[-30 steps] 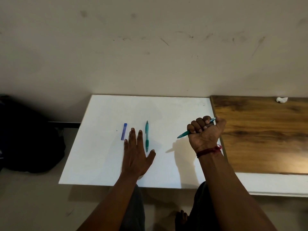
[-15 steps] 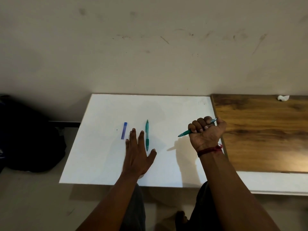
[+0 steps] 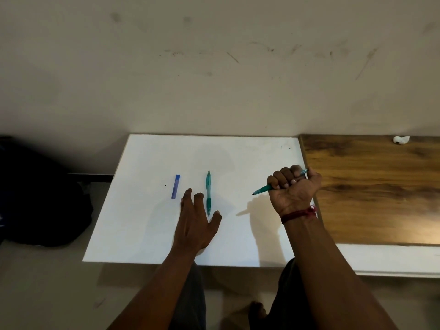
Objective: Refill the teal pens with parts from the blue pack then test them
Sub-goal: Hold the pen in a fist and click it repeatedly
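My right hand (image 3: 294,189) grips a teal pen (image 3: 262,188) in a fist above the right side of the white board (image 3: 142,222). The pen's tip points left and down, its cap end sticking out past my thumb. A second teal pen (image 3: 208,192) lies lengthwise on the board near the middle. The small blue pack (image 3: 175,186) lies flat to its left. My left hand (image 3: 195,219) rests on the board between the pack and the lying pen, fingers spread and slightly bent, holding nothing.
A wooden tabletop (image 3: 371,191) adjoins the board on the right, with a small white crumpled scrap (image 3: 401,139) at its back edge. A dark bag (image 3: 38,198) sits on the floor to the left. A scuffed wall rises behind the board.
My left hand's fingers have bent a little and drawn slightly back from the blue pack. The right hand and its pen have hardly moved.
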